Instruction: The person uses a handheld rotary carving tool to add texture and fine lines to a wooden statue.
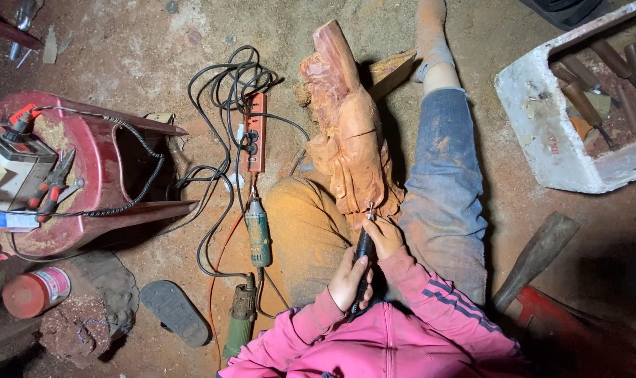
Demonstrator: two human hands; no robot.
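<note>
A reddish wooden carving (pixel 346 119) lies lengthwise between my legs on the dusty floor. Both hands hold a slim black rotary handpiece (pixel 363 248), its tip touching the near end of the carving. My left hand (pixel 347 280) wraps the lower body of the tool. My right hand (pixel 384 234) pinches it near the tip, resting against the wood. I wear a pink jacket and dust-covered trousers.
A red power strip (pixel 255 133) with tangled black cables lies left of the carving, with a green grinder (pixel 257 231) and another power tool (pixel 241 315) below it. A tipped red plastic chair (pixel 94 175) holds pliers. A white foam box (pixel 570 140) of chisels sits right; a wooden mallet (pixel 535 255) lies nearby.
</note>
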